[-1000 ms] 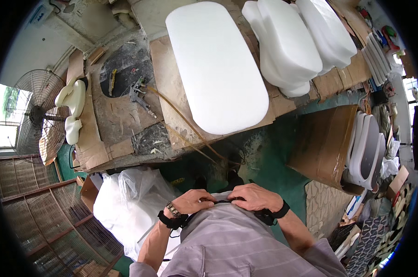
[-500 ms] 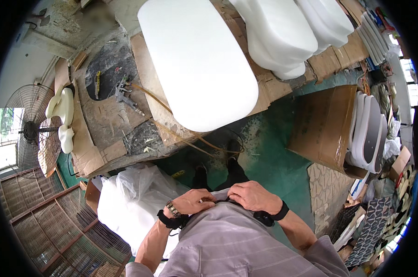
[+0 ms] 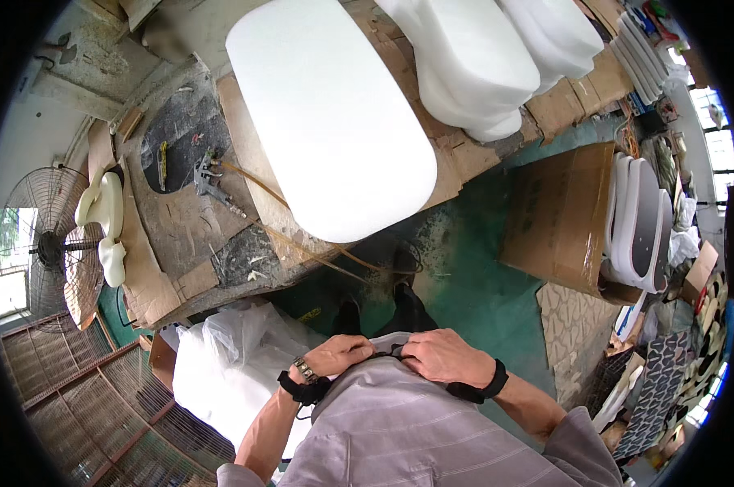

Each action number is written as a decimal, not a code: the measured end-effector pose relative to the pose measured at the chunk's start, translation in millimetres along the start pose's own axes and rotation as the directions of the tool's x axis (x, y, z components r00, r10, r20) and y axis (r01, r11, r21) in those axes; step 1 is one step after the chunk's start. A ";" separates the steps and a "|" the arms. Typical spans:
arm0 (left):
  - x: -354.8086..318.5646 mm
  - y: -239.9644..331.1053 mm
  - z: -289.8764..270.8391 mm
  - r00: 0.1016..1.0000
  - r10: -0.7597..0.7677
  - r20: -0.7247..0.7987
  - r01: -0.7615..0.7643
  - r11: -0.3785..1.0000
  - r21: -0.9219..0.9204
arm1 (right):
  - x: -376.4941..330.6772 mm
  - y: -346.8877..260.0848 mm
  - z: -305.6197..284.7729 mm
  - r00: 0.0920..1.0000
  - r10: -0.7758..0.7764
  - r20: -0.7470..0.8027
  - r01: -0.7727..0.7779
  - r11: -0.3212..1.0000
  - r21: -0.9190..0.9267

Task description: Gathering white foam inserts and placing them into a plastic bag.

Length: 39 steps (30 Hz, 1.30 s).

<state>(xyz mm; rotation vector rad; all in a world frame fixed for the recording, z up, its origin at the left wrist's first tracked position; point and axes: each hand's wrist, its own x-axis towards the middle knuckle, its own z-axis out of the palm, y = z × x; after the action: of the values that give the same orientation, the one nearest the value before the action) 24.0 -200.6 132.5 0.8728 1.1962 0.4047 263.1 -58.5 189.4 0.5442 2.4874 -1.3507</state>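
At my waist, both hands are closed on the front hem of my grey striped shirt [image 3: 415,414]. My left hand [image 3: 339,355], with a metal watch and a black band at the wrist, pinches the hem on the left. My right hand [image 3: 446,355], a black band at its wrist, grips it on the right, fingers curled under. A strip of light cloth and something dark show between the hands; the fingertips are partly hidden. Ahead, a large white foam cushion [image 3: 334,122] lies on the cardboard-covered workbench [image 3: 196,235], out of reach of both hands.
A spray gun [image 3: 208,178] with a tan hose and a yellow cutter [image 3: 163,165] lie on the bench. White foam pieces [image 3: 472,65] stand at its right. A cardboard box [image 3: 557,219] is on the right, a plastic-wrapped bundle [image 3: 229,365] beside my left arm, a fan [image 3: 50,247] far left.
My head view has shifted slightly, so the bench and cushion sit a little further left. Both hands stay at the shirt hem; the right fingers have moved a little.
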 end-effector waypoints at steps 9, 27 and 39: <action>13.9 6.0 -19.2 0.991 -0.066 0.114 0.057 0.995 0.083 | 16.4 16.4 16.6 0.991 -0.108 -0.082 0.104 0.993 -0.056; -10.0 46.8 2.0 0.962 -0.001 -0.275 0.006 1.000 0.018 | 15.4 -8.0 17.0 0.939 -0.189 -0.287 0.127 0.967 -0.221; -8.6 52.1 2.3 0.956 0.101 -0.275 -0.087 0.994 0.063 | 10.2 -10.1 15.5 0.923 -0.255 -0.287 0.180 0.948 -0.263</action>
<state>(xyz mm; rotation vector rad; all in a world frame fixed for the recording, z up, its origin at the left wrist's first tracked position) 31.7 -175.0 178.1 0.9403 1.4310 0.5914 250.1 -74.5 184.6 0.4717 2.9990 -1.0883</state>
